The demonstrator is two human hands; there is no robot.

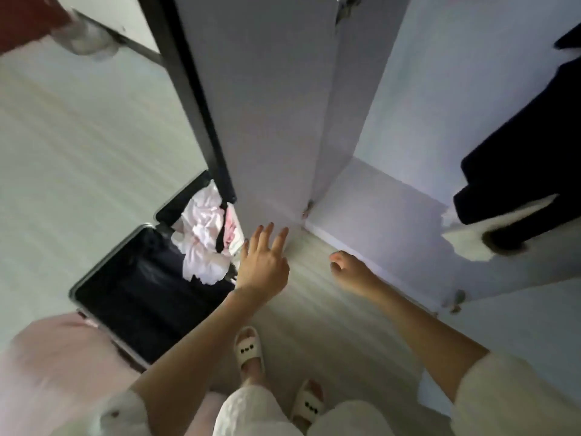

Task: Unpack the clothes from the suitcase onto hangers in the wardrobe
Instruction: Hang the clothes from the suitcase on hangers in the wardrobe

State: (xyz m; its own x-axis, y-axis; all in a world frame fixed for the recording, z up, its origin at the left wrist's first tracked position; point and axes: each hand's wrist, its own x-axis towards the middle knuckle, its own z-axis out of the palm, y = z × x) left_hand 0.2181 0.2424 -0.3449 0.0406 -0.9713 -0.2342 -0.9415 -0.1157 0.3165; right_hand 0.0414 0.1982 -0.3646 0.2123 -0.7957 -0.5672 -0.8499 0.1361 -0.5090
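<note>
An open black suitcase (138, 287) lies on the pale floor at the lower left. Crumpled white and pink clothes (204, 237) sit in its far half; the near half shows only dark lining. My left hand (262, 262) hovers just right of the clothes with fingers spread, holding nothing. My right hand (345, 269) hangs over the floor with fingers loosely curled and empty. The white wardrobe (393, 199) stands open ahead, and a dark garment (518, 152) hangs inside it at the right.
The open wardrobe door (267, 105) with a dark edge rises between the suitcase and the wardrobe interior. A pink padded seat (53, 357) sits at the lower left. My slippered feet (248, 350) stand on the floor. A red object shows top left.
</note>
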